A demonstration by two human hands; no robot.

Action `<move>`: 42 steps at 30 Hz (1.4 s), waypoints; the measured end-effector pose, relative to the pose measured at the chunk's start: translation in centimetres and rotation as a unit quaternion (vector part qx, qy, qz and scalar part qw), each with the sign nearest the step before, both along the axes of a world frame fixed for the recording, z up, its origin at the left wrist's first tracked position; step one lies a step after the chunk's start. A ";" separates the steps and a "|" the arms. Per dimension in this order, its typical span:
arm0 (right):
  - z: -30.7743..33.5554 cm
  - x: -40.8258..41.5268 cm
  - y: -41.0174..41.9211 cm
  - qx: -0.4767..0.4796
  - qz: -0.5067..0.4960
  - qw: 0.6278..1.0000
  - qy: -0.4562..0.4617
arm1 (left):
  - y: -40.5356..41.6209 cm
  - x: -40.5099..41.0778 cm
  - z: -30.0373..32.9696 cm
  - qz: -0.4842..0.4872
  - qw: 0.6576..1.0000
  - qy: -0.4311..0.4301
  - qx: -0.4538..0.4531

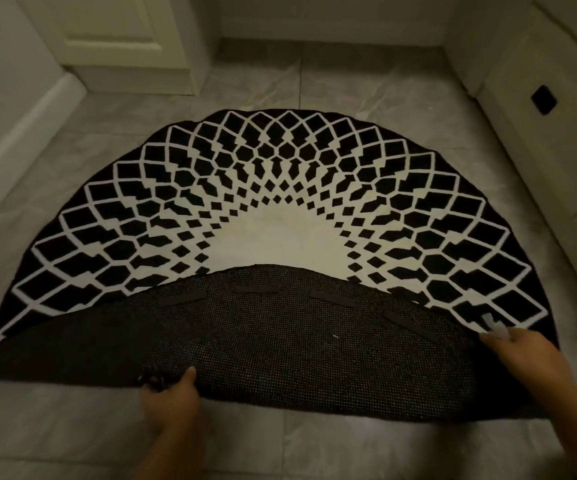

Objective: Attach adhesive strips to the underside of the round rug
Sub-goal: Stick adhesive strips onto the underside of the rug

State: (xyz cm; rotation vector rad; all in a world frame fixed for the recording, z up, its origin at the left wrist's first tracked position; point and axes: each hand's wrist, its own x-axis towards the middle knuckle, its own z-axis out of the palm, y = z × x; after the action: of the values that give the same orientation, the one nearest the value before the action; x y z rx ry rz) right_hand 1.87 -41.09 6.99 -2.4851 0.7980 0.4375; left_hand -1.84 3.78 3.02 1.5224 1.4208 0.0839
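The round rug lies on the tiled floor, its six-o'clock half folded back underside-up with four adhesive strips, left hand fingers gripping the fold, right hand pinching its edge.

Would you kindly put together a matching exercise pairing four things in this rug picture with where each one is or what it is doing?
Things:
1. left hand
2. right hand
3. adhesive strips
4. white centre of the rug

Places or states:
A. lying in an arc on the mesh underside near the flap's curved edge
B. holding the fold at the near edge, left of the middle
C. on the patterned top, just beyond the folded-over flap
D. at the flap's right end, with a small pale piece at the fingertips

Pairs: 1-B, 2-D, 3-A, 4-C
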 end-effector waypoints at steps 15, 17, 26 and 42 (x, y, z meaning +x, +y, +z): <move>-2.3 -1.1 3.5 0.267 -0.118 0.950 0.110 | 7.6 8.7 -0.3 -0.102 0.989 -0.085 -0.061; -2.9 -1.7 4.4 0.277 -0.131 0.945 0.116 | 8.2 8.7 -0.7 -0.084 0.990 -0.093 -0.072; -3.7 -4.0 7.1 0.296 -0.119 0.929 0.188 | 0.6 2.8 -1.3 -0.104 0.994 -0.010 -0.019; -3.8 -5.7 9.0 0.406 -0.180 0.871 0.209 | -5.1 2.1 -3.3 -0.139 0.988 0.051 0.034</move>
State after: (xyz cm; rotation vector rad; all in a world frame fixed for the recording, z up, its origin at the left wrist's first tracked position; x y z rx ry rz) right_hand -3.79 -32.11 3.22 -1.4378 0.9582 0.9559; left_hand 0.27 -1.27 -0.32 1.7877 1.2809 -0.1183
